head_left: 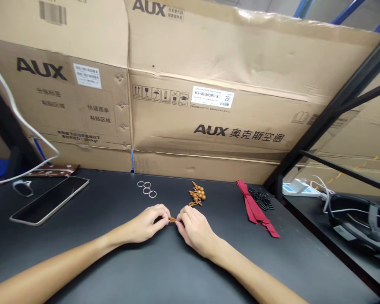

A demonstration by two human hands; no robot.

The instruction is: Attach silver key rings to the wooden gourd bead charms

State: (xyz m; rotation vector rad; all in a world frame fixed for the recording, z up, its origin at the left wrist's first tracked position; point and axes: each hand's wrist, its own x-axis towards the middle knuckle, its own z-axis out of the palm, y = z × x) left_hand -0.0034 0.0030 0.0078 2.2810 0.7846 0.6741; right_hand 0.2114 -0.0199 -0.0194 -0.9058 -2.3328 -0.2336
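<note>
My left hand (150, 223) and my right hand (193, 228) meet low over the black table, thumbs and fingers pinched. Between the fingertips a short orange cord loop (172, 220) shows. My right fingers close on the cord, hiding whatever hangs from it. At my left fingertips is a small pale glint; what they pinch is mostly covered. Just beyond my right hand lies a small pile of wooden bead charms (198, 195) on orange cords. Several thin silver rings (146, 191) lie flat beyond my left hand.
A phone (52, 200) lies at the left, beside a patterned pouch (55, 170) and a white cable (19, 109). Red ribbon strips (256, 207) and black clasps (262, 199) are at the right. Cardboard (209, 114) walls the back; a black frame (307, 118) slants at the right.
</note>
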